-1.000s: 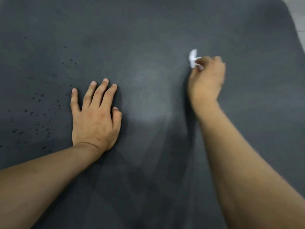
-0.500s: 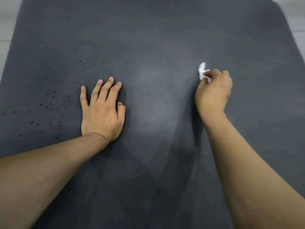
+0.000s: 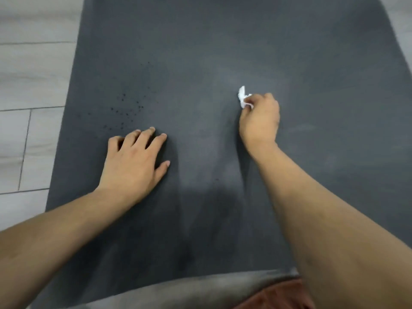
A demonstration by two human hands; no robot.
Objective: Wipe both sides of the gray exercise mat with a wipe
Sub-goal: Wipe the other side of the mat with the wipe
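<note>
The gray exercise mat [image 3: 223, 52] lies flat and fills most of the view. A cluster of small dark specks [image 3: 127, 108] marks it left of centre. My right hand [image 3: 259, 120] is closed around a small crumpled white wipe [image 3: 243, 97], which sticks out past the fingers and touches the mat right of centre. My left hand [image 3: 133, 159] rests on the mat just below the specks, fingers slightly bent and a little apart, holding nothing.
Pale wood-look floor planks [image 3: 29, 85] border the mat's left edge, and a strip of floor shows at the top right. At the bottom my gray shirt [image 3: 178, 291] and reddish shorts [image 3: 278, 295] overlap the mat's near end.
The view has pulled back and shifted, so the floor at the left now shows. My left hand's fingers have lifted and curled from lying flat. My right hand still grips the wipe.
</note>
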